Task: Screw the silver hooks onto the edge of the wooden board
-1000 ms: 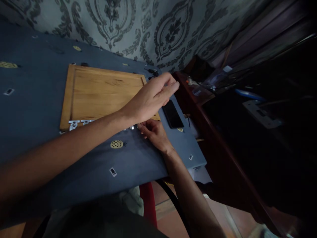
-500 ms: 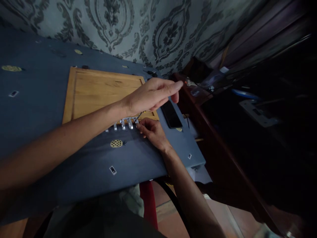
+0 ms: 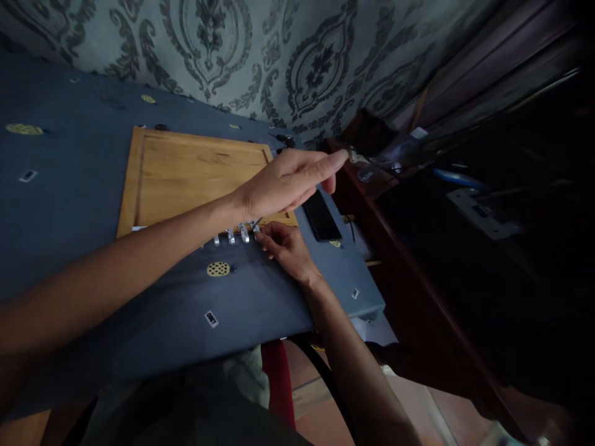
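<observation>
A wooden panel [image 3: 199, 170] with a raised frame lies on the blue cloth-covered table. Along its near edge runs a rail with several silver metal hooks [image 3: 245, 233]; my left forearm hides part of it. My left hand [image 3: 290, 179] is held over the panel's right side with its fingers curled. From beneath it a thin dark shaft, like a screwdriver [image 3: 256, 222], slants down to the rail by the rightmost hook; its handle is hidden. My right hand [image 3: 283, 244] pinches that rightmost hook between thumb and fingers.
A black phone [image 3: 321, 217] lies right of the panel. Dark keys or a cable [image 3: 286, 140] rest near the far corner. Right of the table stands a dark red wooden cabinet [image 3: 367, 192] with clutter on it. A patterned wall [image 3: 209, 49] rises behind.
My left hand has shifted slightly right, and its thumb reaches a little further. A white end of the rail now shows left of my forearm. My right hand keeps its place at the hook.
</observation>
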`<state>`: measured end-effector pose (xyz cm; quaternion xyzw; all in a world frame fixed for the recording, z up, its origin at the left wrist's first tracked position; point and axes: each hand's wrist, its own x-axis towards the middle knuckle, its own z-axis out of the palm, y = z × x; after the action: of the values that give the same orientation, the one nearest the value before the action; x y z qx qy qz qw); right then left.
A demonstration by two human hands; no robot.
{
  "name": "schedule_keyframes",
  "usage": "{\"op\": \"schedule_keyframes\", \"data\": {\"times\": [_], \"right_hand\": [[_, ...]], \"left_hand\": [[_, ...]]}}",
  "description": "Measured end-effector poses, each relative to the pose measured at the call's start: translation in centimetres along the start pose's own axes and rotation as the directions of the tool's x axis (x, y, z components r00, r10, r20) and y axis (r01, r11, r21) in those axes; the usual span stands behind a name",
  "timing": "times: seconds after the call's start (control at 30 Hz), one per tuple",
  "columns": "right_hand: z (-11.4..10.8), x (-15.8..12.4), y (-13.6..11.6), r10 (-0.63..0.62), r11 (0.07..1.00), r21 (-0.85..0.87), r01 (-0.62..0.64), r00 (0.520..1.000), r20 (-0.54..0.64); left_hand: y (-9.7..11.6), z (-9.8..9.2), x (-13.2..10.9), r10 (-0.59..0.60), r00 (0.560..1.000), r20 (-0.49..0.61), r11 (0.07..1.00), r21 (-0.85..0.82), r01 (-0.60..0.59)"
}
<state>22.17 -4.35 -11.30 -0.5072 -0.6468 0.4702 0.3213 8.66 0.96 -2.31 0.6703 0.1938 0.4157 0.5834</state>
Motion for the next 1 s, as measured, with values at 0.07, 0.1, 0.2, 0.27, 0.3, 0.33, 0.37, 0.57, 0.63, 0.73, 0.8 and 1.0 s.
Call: {"op": "schedule_keyframes", "data": {"times": [0.07,0.1,0.2,0.27,0.3,0.33,0.37,0.57,0.63,0.73,0.8,1.0], "right_hand": [[0.0,0.0,0.0,-0.005,1.0,0.005,0.005,1.0,0.002],[0.0,-0.1,0.0,-0.007,1.0,0.008,0.006,1.0,0.005],[0.0,-0.1,0.0,-0.006,1.0,0.018,0.006,1.0,0.001],[0.0,-0.1,0.0,0.002,1.0,0.021,-0.002,1.0,-0.007],[0.1,-0.1,0.0,0.006,1.0,0.02,-0.006,1.0,-0.011],[0.1,0.0,0.0,0.009,1.0,0.019,-0.009,1.0,-0.012],[0.1,0.0,0.1,0.011,1.0,0.019,-0.011,1.0,-0.011],[0.2,0.0,0.0,0.007,0.999,0.032,-0.006,1.0,-0.014],[0.2,0.0,-0.1,0.009,1.0,0.028,-0.009,1.0,-0.02],[0.2,-0.1,-0.3,0.014,1.0,0.026,-0.014,1.0,-0.016],[0.2,-0.1,-0.3,0.015,0.999,0.033,-0.015,1.0,-0.009],[0.2,-0.1,-0.3,0.011,0.999,0.034,-0.011,1.0,-0.012]], "left_hand": [[0.0,-0.3,0.2,-0.032,0.996,0.086,0.999,-0.012,0.033],[0.1,-0.4,0.3,-0.039,0.993,0.111,0.999,-0.019,0.041],[0.0,-0.6,0.1,-0.028,0.995,0.097,0.999,-0.014,0.029],[-0.1,-0.5,-0.3,0.01,1.0,0.01,1.0,0.018,-0.01],[-0.2,-0.4,-0.6,0.044,0.998,-0.052,0.998,0.044,-0.042],[-0.3,-0.3,-0.8,0.085,0.99,-0.115,0.994,0.071,-0.077],[-0.3,-0.1,-1.0,0.121,0.978,-0.17,0.99,0.094,-0.106],[-0.3,0.9,-1.0,0.086,0.954,-0.288,0.996,0.014,-0.086],[-0.1,0.8,-0.7,0.045,0.962,-0.269,0.999,-0.001,-0.047],[0.2,0.4,-0.3,-0.007,0.986,-0.166,1.0,-0.01,0.005],[0.4,0.0,-0.1,-0.016,0.996,-0.083,1.0,-0.018,0.015],[0.1,-0.3,-0.3,0.003,1.0,-0.011,1.0,0.018,-0.003]]}}
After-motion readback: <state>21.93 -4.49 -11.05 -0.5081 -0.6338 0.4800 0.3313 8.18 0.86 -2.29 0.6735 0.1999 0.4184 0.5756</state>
